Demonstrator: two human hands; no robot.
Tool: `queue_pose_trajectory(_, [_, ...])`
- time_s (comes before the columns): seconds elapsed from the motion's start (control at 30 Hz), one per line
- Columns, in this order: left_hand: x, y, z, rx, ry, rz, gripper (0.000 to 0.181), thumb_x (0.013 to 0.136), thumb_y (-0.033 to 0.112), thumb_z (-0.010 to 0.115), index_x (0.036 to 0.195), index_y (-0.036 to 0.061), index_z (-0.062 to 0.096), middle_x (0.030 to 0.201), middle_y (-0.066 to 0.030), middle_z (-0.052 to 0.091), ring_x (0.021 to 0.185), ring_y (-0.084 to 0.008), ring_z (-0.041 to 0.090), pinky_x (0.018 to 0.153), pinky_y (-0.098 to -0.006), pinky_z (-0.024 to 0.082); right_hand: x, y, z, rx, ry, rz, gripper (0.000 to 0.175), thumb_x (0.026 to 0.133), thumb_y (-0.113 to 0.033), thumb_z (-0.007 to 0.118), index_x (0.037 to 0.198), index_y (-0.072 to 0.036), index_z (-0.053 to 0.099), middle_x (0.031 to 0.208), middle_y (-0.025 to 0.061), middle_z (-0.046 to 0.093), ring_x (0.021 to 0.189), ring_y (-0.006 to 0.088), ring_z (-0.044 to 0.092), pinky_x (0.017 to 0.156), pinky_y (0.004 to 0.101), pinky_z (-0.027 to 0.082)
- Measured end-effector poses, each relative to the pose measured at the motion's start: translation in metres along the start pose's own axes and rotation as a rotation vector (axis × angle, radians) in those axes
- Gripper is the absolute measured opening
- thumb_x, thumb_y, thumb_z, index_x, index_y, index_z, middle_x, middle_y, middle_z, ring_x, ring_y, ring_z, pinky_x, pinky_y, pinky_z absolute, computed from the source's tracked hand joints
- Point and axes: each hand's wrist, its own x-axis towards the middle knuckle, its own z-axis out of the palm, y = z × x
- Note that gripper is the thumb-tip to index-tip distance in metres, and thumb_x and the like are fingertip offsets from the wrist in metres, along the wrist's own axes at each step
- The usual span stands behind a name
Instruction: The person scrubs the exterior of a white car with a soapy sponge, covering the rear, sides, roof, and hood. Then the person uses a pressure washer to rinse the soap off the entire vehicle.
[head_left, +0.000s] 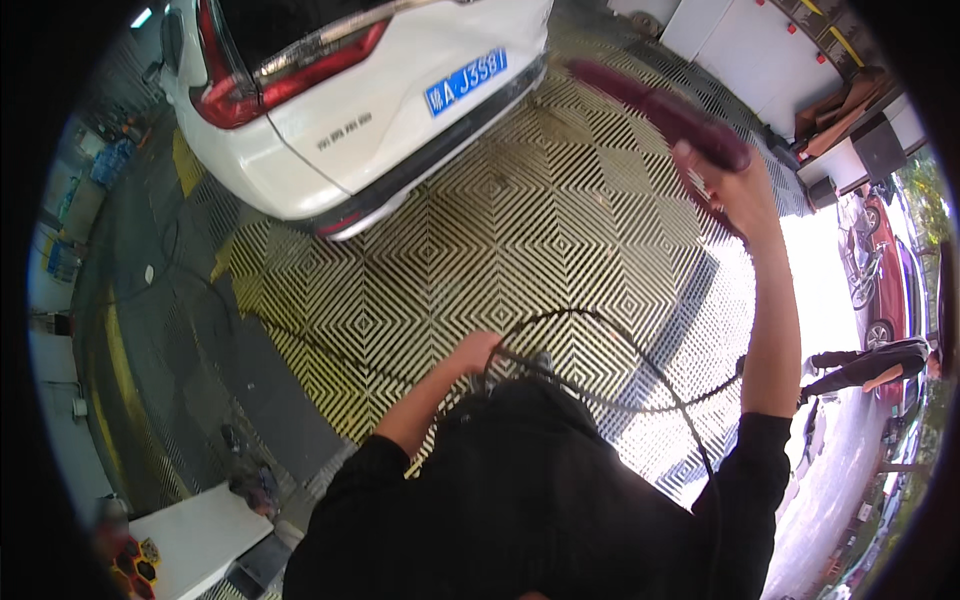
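My right hand (742, 196), raised at the right, grips a long maroon handheld tool (667, 112), possibly a blower. Motion blurs it, and its far end points towards the rear of a white car (307, 146). Low in front of my body, my left hand (478, 352) is closed around a black hose or cable (634, 337). This line forms a loop between my hands, and part of it passes by my right sleeve. Where it joins the tool I cannot tell. The car's tailgate, red tail light and bumper (420, 180) face me, apart from both hands.
Slatted floor tiles (457, 277) lie under me. Another dark line (300, 341) trails across them to the left. A white table (202, 536) stands at lower left. Beyond the bright opening at right are a person in dark clothes (874, 367) and a red car (889, 262).
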Motion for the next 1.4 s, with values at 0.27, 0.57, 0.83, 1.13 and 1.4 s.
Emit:
queue_pose_trajectory(0.27, [0.007, 0.010, -0.037, -0.012, -0.012, -0.119, 0.032, 0.083, 0.029, 0.084, 0.076, 0.0062, 0.063, 0.078, -0.0131, 0.065, 0.080, -0.0354, 0.065, 0.071, -0.0478, 0.050, -0.019, 0.039, 0.033, 0.118, -0.083, 0.044, 0.053, 0.088, -0.053, 0.083, 0.103, -0.003, 0.078, 0.065, -0.0004, 0.059, 0.057, 0.0089, 0.054, 0.054, 0.0267, 0.041])
queue_pose_trajectory(0.57, [0.031, 0.015, -0.007, 0.118, -0.007, -0.155, 0.027, 0.084, 0.033, 0.082, 0.078, 0.0120, 0.066, 0.076, -0.0107, 0.066, 0.078, -0.0348, 0.068, 0.071, -0.0480, 0.051, -0.018, 0.088, 0.053, 0.000, -0.159, 0.237, 0.059, 0.086, -0.056, 0.083, 0.108, -0.001, 0.080, 0.067, 0.0047, 0.068, 0.054, 0.0136, 0.060, 0.053, 0.0295, 0.044])
queue_pose_trajectory(0.83, [0.048, 0.048, 0.026, 0.117, 0.065, -0.142, 0.022, 0.079, 0.025, 0.079, 0.078, 0.0105, 0.062, 0.073, -0.0125, 0.062, 0.075, -0.0381, 0.065, 0.065, -0.0488, 0.048, 0.004, 0.172, 0.054, 0.034, -0.243, 0.092, 0.052, 0.089, -0.054, 0.081, 0.120, -0.012, 0.079, 0.073, 0.0063, 0.072, 0.060, 0.0158, 0.063, 0.063, 0.0373, 0.052])
queue_pose_trajectory(1.13, [0.059, 0.101, 0.041, 0.080, 0.040, -0.256, 0.030, 0.075, 0.027, 0.080, 0.075, 0.0048, 0.060, 0.074, -0.0181, 0.063, 0.076, -0.0406, 0.065, 0.065, -0.0481, 0.049, 0.027, 0.251, 0.075, 0.051, -0.344, 0.011, 0.055, 0.090, -0.058, 0.075, 0.126, -0.017, 0.077, 0.072, 0.0048, 0.073, 0.059, 0.0199, 0.066, 0.061, 0.0388, 0.054])
queue_pose_trajectory(1.4, [0.073, 0.122, 0.037, 0.167, -0.236, -0.332, 0.056, 0.080, 0.064, 0.078, 0.085, 0.0085, 0.074, 0.082, -0.0164, 0.072, 0.081, -0.0404, 0.069, 0.073, -0.0505, 0.054, 0.012, 0.280, 0.133, 0.042, -0.449, -0.028, 0.060, 0.088, -0.063, 0.074, 0.129, -0.019, 0.075, 0.082, 0.0092, 0.077, 0.069, 0.0246, 0.073, 0.068, 0.0410, 0.059])
